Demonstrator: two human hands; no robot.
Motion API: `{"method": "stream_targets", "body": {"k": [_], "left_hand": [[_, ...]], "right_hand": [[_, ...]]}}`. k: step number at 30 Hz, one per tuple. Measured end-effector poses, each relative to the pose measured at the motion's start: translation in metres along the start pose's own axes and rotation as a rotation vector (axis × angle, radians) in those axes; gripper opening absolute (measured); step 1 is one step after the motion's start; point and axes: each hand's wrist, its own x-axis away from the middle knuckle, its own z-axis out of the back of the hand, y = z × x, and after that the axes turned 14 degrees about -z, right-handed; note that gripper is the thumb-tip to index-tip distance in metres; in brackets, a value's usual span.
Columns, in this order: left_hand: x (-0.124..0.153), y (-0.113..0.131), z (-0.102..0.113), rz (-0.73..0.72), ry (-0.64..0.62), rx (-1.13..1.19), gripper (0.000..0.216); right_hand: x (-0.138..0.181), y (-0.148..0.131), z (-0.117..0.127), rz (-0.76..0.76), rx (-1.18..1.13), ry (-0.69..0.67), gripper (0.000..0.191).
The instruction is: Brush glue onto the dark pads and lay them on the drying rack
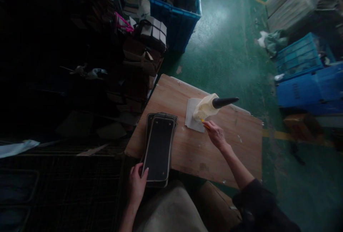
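A stack of dark rectangular panels (159,149) with pale edges and small dots near the corners lies at the board's left side. My left hand (137,182) is closed on the near left corner of the top panel, with the thumb on its face. Between the fingertips of my right hand (215,135) is a thin yellow stick (205,125), possibly a brush handle. Its tip meets the lower part of a cream-coloured bottle (205,106) with a long black conical nozzle (225,102). The bottle leans to the right on a pale sheet (190,119).
A wooden board (203,157) serves as the work surface. Behind it stands a blue crate (174,28) on the green floor. Bundled pieces (154,33) are piled at the left. More blue crates (300,89) and a cardboard box (302,126) stand at the right.
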Motion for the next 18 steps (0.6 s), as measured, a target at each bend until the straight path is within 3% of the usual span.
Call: {"method": "stream_targets", "body": {"k": [5, 13, 18], "left_hand": [[0.014, -0.008, 0.002, 0.031, 0.012, 0.002, 0.047], [0.027, -0.015, 0.003, 0.017, 0.019, -0.005, 0.048], [0.028, -0.011, 0.003, 0.015, 0.043, -0.006, 0.051]], "right_hand": [[0.017, -0.005, 0.009, -0.073, -0.223, 0.049, 0.027], [0.013, -0.017, -0.014, -0.563, -1.051, 0.244, 0.039], [0.000, -0.020, -0.035, -0.704, -1.248, 0.352, 0.045]]}}
